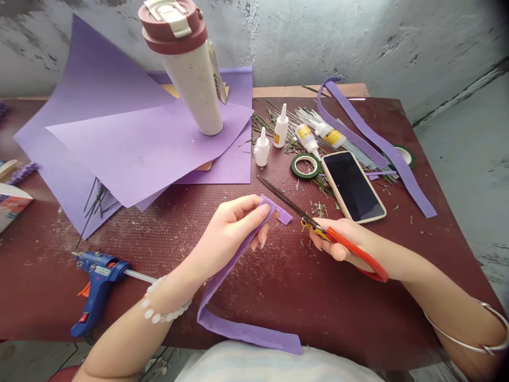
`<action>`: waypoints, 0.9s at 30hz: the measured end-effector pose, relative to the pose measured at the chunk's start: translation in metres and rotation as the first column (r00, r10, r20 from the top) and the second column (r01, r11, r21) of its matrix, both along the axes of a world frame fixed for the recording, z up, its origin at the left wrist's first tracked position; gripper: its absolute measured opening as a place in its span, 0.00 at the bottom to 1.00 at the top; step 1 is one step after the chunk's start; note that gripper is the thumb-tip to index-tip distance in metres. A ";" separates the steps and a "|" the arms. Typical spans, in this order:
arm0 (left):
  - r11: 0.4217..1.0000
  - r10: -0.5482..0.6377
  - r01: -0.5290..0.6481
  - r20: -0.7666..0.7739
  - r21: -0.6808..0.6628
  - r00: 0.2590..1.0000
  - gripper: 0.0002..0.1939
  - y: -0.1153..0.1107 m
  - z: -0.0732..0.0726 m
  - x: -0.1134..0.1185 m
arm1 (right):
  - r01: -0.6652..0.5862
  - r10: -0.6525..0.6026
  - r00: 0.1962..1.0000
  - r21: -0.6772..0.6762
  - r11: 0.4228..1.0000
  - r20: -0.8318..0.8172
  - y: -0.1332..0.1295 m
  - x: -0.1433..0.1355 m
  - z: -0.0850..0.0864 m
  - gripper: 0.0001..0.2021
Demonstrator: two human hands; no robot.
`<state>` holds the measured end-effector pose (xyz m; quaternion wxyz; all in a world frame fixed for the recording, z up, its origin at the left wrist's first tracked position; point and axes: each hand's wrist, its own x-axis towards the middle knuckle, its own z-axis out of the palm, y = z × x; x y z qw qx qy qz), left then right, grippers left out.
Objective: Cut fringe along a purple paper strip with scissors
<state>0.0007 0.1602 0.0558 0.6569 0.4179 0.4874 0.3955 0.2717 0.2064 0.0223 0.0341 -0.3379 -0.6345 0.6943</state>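
Note:
Between the thumb and fingers of my left hand (234,225) is a long purple paper strip (230,273). Its short upper end sticks out past the fingertips and has fine cuts along the edge. The rest hangs down and bends right near my lap. My right hand (350,241) is closed round the orange-red handles of a pair of scissors (352,252). The dark blades point up and left, above the table and a little apart from the strip's end. Part of the handles is hidden by my fingers.
Purple paper sheets (151,143) lie at the left under a cream tumbler (193,79). A blue glue gun (97,286) rests near my left forearm. Glue bottles (281,127), green tape (305,166), a phone (353,185), wire stems and loose purple strips (366,130) lie at the right.

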 end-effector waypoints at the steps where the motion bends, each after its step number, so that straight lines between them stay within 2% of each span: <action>1: 1.000 0.012 -0.012 -0.016 0.010 1.000 0.14 0.000 0.000 0.000 | 0.030 -0.030 0.999 0.008 1.000 -0.013 0.000 0.001 -0.002 0.36; 7: 0.985 0.153 -0.138 -0.160 0.103 0.975 0.13 0.003 -0.002 0.002 | 0.206 -0.205 0.978 -0.017 0.978 0.030 0.001 0.007 -0.013 0.37; 10: 0.991 0.119 -0.106 -0.171 0.087 0.978 0.12 0.004 -0.003 0.003 | 0.240 -0.239 0.970 -0.012 0.971 0.045 0.002 0.009 -0.018 0.35; 15: 0.997 0.062 -0.052 -0.200 0.057 0.978 0.13 0.004 -0.004 0.004 | 0.214 -0.214 0.976 0.028 0.977 0.030 0.004 0.010 -0.024 0.36; 20: 0.997 0.049 -0.037 -0.200 0.062 0.978 0.14 0.003 -0.004 0.004 | 0.198 -0.200 0.979 0.035 0.980 0.050 0.004 0.011 -0.025 0.36; 24: 0.997 0.044 -0.031 -0.204 0.069 0.978 0.12 0.004 -0.006 0.003 | 0.166 -0.172 0.982 0.078 0.983 0.078 0.004 0.010 -0.024 0.32; 27: 0.998 -0.063 0.065 -0.185 0.004 0.981 0.12 0.006 -0.011 0.001 | 0.159 -0.172 0.982 0.149 0.976 0.079 0.004 0.008 -0.021 0.31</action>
